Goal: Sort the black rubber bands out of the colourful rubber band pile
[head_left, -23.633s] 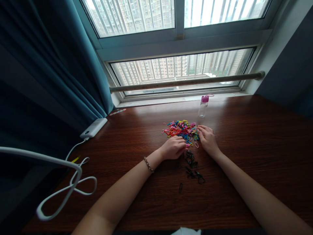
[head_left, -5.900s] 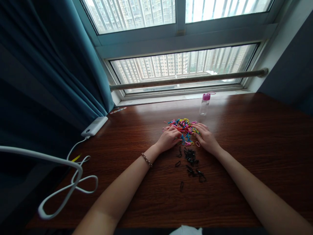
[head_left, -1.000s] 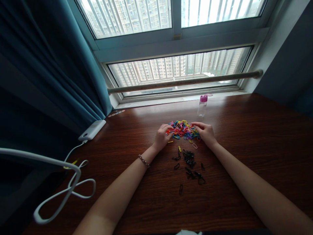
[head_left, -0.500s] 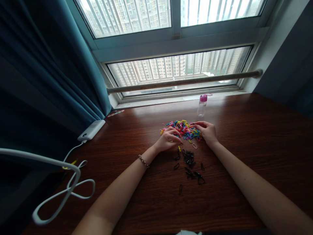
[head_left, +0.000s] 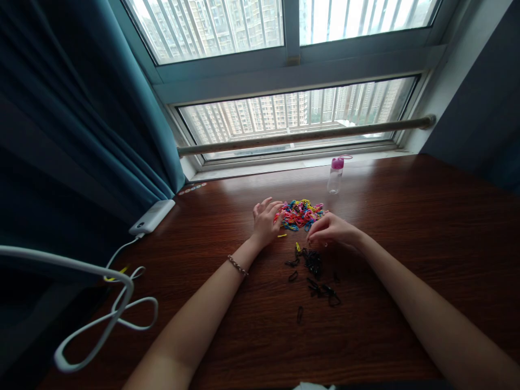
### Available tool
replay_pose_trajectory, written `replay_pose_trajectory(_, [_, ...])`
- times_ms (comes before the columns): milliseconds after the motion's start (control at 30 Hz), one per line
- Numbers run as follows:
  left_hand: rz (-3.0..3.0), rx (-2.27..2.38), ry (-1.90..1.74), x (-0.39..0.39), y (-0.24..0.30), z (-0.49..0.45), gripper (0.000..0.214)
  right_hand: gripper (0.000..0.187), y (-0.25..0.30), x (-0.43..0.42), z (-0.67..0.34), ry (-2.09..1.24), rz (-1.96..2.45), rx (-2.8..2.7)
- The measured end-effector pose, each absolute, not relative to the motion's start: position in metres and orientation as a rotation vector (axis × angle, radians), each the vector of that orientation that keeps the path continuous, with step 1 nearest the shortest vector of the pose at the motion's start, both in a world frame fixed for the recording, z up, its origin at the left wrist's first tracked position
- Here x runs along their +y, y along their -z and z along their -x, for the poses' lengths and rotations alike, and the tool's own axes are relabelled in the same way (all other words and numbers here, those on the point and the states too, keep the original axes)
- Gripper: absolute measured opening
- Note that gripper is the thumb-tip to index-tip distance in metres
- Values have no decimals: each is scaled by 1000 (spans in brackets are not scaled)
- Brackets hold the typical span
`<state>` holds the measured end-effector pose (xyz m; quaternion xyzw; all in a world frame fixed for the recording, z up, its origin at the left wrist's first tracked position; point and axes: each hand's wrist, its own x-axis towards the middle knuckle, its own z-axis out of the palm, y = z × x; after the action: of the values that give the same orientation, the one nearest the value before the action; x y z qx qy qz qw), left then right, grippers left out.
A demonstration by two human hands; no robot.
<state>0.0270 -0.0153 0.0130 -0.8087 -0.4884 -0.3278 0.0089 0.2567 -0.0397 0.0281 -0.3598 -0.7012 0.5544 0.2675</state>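
A heap of small coloured clips [head_left: 299, 213] lies on the dark wooden table [head_left: 406, 244]. Nearer to me a scatter of black clips [head_left: 314, 271] is spread out. My left hand [head_left: 265, 222] rests at the left edge of the coloured heap, fingers stretched apart and holding nothing. My right hand [head_left: 331, 229] hovers between the heap and the black clips, its fingertips pinched together pointing down; what it pinches is too small to make out. A single yellow clip [head_left: 281, 235] lies by my left hand.
A small clear bottle with a pink cap [head_left: 335, 175] stands behind the heap near the window sill. A white power bank [head_left: 151, 216] with a cable [head_left: 122, 309] lies at the table's left edge, next to the teal curtain [head_left: 81, 108].
My right hand has come back from the heap's right side toward the black clips, pinched. My left hand has moved up to the heap's left edge and spread its fingers.
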Motion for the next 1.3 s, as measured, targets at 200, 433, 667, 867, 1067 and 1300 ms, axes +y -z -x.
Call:
replay_pose_trajectory(200, [2711,-1606,522,-11,-8,-33,44,36,-20,-38,-247,-740,1073,-1737])
replay_pose_trajectory(433, [2743,-1586,492,-10,-5,-33,45,38,-5,-31,-237,-102,1023,-2199])
replay_pose_trajectory(667, [2733,-1526,768,-8,-6,-31,36,49,0,-33,-231,32,1310,-2399])
replay_pose_trajectory(867, [2631,-1422,1409,-5,-7,-22,23,53,0,-33,-230,73,1425,-2342])
replay_pose_trajectory(1067, [2570,-1494,1749,-5,-3,-17,16,50,0,-33,-230,78,1412,-2366])
replay_pose_trajectory(1300, [2804,-1376,1758,-16,-12,-28,15,49,0,-32,-231,71,1408,-2400])
